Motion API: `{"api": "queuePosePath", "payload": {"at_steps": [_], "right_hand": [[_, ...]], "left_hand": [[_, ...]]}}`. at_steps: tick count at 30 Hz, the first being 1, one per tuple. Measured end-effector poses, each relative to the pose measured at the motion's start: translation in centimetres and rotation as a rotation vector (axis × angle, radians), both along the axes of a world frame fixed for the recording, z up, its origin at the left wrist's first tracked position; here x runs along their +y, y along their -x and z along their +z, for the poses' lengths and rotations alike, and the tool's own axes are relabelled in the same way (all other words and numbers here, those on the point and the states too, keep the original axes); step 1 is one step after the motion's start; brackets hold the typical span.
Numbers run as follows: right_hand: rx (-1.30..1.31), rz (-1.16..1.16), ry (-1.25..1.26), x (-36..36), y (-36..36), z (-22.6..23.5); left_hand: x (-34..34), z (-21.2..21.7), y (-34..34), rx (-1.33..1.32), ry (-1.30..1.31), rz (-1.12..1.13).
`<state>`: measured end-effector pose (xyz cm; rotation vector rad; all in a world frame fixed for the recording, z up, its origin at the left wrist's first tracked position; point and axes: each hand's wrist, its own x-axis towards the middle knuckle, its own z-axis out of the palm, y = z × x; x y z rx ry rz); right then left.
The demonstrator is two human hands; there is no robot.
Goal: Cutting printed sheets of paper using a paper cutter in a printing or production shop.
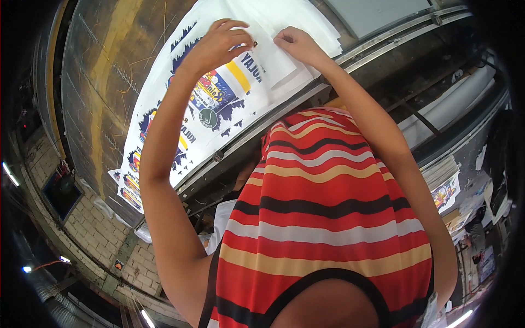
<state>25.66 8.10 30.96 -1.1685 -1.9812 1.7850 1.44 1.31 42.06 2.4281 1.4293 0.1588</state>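
Head view: left hand (221, 44) fingers (240, 34) curled down and pinching the edge of a plain white paper sheet (276, 63). Right hand (298, 44) fingers (284, 37) bent and pressed onto the same sheet's top edge, just beside the left; whether they grip it or only press, cannot tell. Hands nearly touching, a small dark item between the fingertips, too small to identify.

White sheet lies on top of a long white printed banner with blue, yellow and red graphics (180, 126), which runs diagonally along the grey tabletop (104, 82) away to the lower left. More blank white sheets (306, 22) are stacked just beyond the hands.

Metal rail (377, 49) borders the tabletop's near edge, between the person and the banner. Red, yellow, white and black striped sleeveless shirt (328, 218) fills the lower centre and hides whatever is below the rail. Right side: white roll (459, 98) under the tabletop, stack of printed sheets (445, 186) lower down. Brick wall (93, 224) at lower left.
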Motion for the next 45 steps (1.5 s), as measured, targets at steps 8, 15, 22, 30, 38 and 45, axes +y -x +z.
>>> {"api": "queuePosePath", "payload": {"at_steps": [8,15,22,30,38,45], "right_hand": [[-0.002,-0.030,-0.150,-0.1,-0.1,-0.2],[-0.006,0.000,-0.105,0.4,0.0,-0.4],[-0.012,-0.040,-0.066,-0.1,0.1,0.0],[-0.024,-0.023,-0.078,0.0,0.2,0.4],[-0.016,-0.038,-0.119,-0.4,0.4,0.4],[0.028,-0.030,-0.113,-0.6,0.2,0.4]], "left_hand": [[-0.7,7.9,3.2,-0.141,-0.027,0.172],[3.9,-2.9,-1.7,0.021,0.045,0.024],[5.2,-5.7,-1.2,0.013,0.098,0.031],[6.1,-6.4,-0.9,-0.057,0.102,0.000],[6.5,-5.4,-0.8,-0.042,0.212,-0.023],[7.1,-4.1,-0.8,0.012,0.181,-0.137]]}}
